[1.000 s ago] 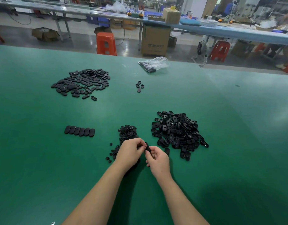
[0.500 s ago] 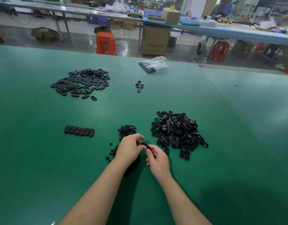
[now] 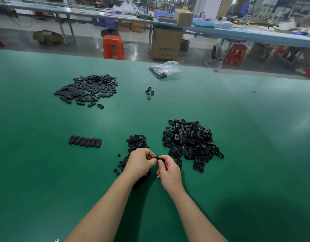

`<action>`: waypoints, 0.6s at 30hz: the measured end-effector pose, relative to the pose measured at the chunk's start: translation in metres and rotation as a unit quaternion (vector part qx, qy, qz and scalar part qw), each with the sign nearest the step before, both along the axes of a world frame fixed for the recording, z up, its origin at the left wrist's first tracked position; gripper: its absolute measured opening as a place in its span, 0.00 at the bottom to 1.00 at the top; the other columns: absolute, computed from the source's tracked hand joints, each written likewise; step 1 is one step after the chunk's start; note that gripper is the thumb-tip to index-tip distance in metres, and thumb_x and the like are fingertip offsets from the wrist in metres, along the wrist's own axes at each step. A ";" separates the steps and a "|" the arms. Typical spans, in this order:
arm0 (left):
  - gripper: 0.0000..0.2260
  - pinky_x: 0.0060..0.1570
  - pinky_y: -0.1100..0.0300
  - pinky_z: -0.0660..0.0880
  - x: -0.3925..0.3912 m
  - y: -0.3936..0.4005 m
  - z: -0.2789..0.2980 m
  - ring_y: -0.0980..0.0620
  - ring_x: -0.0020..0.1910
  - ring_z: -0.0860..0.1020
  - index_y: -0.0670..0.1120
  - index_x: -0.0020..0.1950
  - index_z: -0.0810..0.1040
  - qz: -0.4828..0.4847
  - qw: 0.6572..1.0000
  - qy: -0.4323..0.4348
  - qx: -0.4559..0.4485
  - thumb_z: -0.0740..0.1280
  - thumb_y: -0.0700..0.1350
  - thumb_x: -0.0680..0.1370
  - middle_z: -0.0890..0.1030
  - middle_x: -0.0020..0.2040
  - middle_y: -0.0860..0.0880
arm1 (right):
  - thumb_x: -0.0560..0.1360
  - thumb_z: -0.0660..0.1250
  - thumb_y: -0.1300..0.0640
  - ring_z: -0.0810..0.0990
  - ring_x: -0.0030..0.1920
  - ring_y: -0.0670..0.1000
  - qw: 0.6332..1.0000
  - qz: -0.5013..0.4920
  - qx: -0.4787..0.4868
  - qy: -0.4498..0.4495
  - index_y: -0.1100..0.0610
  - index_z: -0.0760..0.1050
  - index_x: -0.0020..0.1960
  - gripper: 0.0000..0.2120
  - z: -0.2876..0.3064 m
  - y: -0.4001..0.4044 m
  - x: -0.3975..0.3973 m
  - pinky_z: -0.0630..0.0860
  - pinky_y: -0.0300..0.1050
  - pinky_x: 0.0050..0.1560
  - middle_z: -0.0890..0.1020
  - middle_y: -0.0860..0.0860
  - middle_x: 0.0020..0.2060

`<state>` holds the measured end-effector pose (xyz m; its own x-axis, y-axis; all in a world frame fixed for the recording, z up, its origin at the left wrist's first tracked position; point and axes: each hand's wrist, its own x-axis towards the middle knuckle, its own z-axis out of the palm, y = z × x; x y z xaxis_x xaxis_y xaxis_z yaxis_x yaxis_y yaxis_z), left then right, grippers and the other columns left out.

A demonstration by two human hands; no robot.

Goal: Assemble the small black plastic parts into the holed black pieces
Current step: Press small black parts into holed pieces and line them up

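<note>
left hand [image 3: 139, 163] + right hand [image 3: 169, 170]: pinching one holed black piece [image 3: 158, 158] | lower centre | above green table [image 3: 45, 172]

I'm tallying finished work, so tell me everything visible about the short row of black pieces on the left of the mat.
The row of black pieces is six rounded, oblong, plastic-looking parts lying flat, side by side and touching. It sits alone on the green mat, left of the small-parts pile. No holes show. Neither hand touches it.

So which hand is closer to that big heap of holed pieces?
Right. The right hand sits beside the heap of holed pieces; the left hand is farther off, over the small parts pile.
</note>
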<state>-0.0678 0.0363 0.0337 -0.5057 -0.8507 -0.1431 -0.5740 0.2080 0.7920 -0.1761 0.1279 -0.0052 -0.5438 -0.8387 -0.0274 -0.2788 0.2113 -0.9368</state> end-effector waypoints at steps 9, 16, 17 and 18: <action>0.03 0.23 0.66 0.68 -0.001 0.002 0.000 0.59 0.18 0.72 0.50 0.43 0.81 -0.001 1.000 0.004 -0.003 0.72 0.44 0.76 0.78 0.27 0.56 | 0.83 0.62 0.58 0.78 0.28 0.42 1.000 0.000 -0.005 0.004 0.43 0.75 0.48 0.11 -0.003 0.000 -0.002 0.75 0.35 0.33 0.80 0.47 0.28; 0.06 0.29 0.64 0.72 -0.002 0.003 -0.001 0.62 0.22 0.73 0.53 0.39 0.79 0.012 1.000 -0.006 -0.018 0.72 0.44 0.75 0.82 0.35 0.53 | 0.83 0.63 0.58 0.78 0.29 0.42 1.000 -0.009 -0.006 -0.004 0.42 0.75 0.49 0.11 -0.005 -0.002 0.000 0.75 0.35 0.33 0.81 0.47 0.31; 0.07 0.29 0.65 0.72 -0.003 0.003 -0.001 0.63 0.23 0.73 0.53 0.39 0.79 0.016 1.000 -0.008 -0.022 0.72 0.44 0.74 0.82 0.35 0.54 | 0.83 0.63 0.58 0.79 0.30 0.43 1.000 -0.009 -0.009 -0.007 0.42 0.76 0.49 0.11 -0.005 -0.002 0.000 0.76 0.36 0.33 0.82 0.47 0.33; 0.07 0.30 0.66 0.72 -0.003 0.004 -0.001 0.62 0.24 0.73 0.54 0.38 0.79 0.020 0.999 -0.008 -0.025 0.72 0.45 0.74 0.82 0.34 0.54 | 0.83 0.64 0.58 0.79 0.30 0.43 1.000 -0.010 -0.011 -0.011 0.42 0.76 0.50 0.10 -0.004 -0.002 0.000 0.77 0.37 0.33 0.82 0.47 0.34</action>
